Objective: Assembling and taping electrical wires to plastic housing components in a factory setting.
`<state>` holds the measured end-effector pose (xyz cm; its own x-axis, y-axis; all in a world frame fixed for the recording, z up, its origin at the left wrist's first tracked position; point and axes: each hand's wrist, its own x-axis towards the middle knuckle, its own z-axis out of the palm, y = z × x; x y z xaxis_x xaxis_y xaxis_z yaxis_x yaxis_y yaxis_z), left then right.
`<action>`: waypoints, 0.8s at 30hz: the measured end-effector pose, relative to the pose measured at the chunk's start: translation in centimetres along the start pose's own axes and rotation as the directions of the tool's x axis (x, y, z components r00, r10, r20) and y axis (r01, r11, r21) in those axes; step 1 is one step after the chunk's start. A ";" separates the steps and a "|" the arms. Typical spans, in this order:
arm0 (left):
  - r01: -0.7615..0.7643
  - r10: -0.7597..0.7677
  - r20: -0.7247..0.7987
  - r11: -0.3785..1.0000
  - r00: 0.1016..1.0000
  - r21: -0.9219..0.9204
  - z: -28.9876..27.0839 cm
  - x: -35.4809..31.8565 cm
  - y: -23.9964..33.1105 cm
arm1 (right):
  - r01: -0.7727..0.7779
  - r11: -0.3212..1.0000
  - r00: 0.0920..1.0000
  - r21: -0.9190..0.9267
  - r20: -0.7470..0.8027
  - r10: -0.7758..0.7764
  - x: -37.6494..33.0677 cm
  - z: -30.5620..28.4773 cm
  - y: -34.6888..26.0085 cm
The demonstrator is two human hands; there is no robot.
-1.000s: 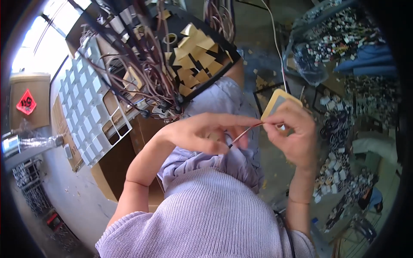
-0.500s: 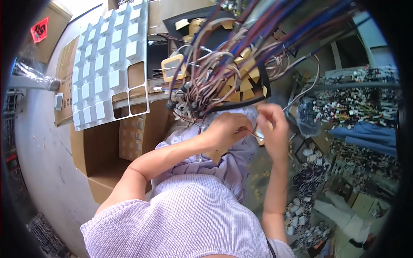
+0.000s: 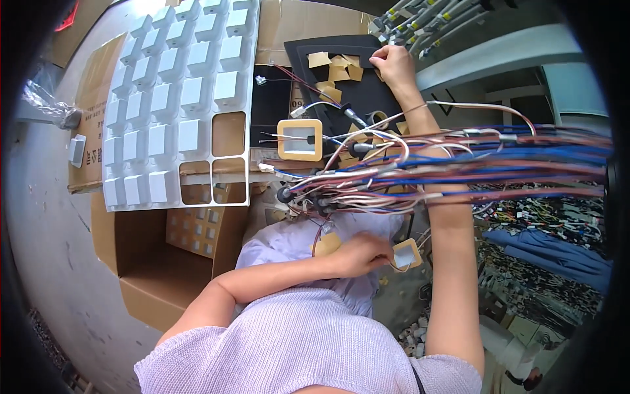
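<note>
My left hand is closed in a pinch over my lap, holding a thin wire. A small square part with a tan border and pale centre hangs beside its fingertips, and the wire runs along it. My right hand reaches far forward over the black tray, thumb and fingers pressed together; anything between them is too small to make out. Tan paper pieces lie in the tray. A thick bundle of red, blue and white wires crosses over my right forearm. Another tan-bordered square part lies left of the bundle.
At left, a white tray of raised square blocks rests on cardboard. An open cardboard box stands below it. Grey cable ends hang at the back right. Blue cloth and many connectors lie at right.
My right hand has left the left hand and stretched forward to the black tray. The wire bundle has swung down and right across my forearm. My left hand has dropped closer to me.
</note>
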<state>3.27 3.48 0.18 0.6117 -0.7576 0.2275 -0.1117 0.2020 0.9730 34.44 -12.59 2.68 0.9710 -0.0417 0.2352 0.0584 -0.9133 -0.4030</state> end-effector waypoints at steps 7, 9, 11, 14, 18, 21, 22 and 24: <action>0.019 -0.019 0.013 0.998 1.000 -0.056 -0.6 0.3 -0.3 | 0.117 0.944 0.986 -0.309 0.151 -0.073 1.5 -0.5 -2.3; -0.010 0.012 0.059 0.999 0.998 -0.041 -0.4 0.8 0.0 | 0.146 0.904 0.977 -0.401 0.201 -0.068 1.9 -1.8 -1.4; -0.021 0.023 0.056 0.999 0.998 -0.048 -0.3 0.9 0.1 | 0.137 0.921 0.976 -0.365 0.207 -0.063 1.6 -1.9 -1.2; -0.013 0.015 0.041 0.999 0.999 -0.047 -0.4 0.7 -0.4 | 0.222 0.922 0.969 -0.317 0.181 -0.171 0.8 -0.7 -1.6; 0.005 -0.003 0.028 0.998 1.000 -0.058 -0.4 0.3 -0.6 | 0.421 0.825 0.907 -0.376 0.150 -0.394 -0.1 -0.3 -2.1; 0.009 -0.008 0.037 0.999 0.999 -0.032 -0.6 0.2 -0.4 | 0.520 0.795 0.852 -0.313 0.122 -0.509 0.3 -0.9 -1.1; -0.001 0.002 0.039 1.000 0.999 -0.022 -0.3 0.2 -0.4 | 0.486 0.825 0.874 -0.288 0.162 -0.458 0.8 -1.5 -0.7; 0.002 0.000 0.053 0.999 0.999 -0.048 -0.1 0.6 -0.4 | 0.438 0.869 0.890 -0.230 0.249 -0.383 2.3 -2.3 0.6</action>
<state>3.76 3.03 -0.08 0.5693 -0.7894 0.2296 -0.0729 0.2297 0.9705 36.19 -14.21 5.02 0.8992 0.4135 0.1430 0.4231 -0.9050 -0.0438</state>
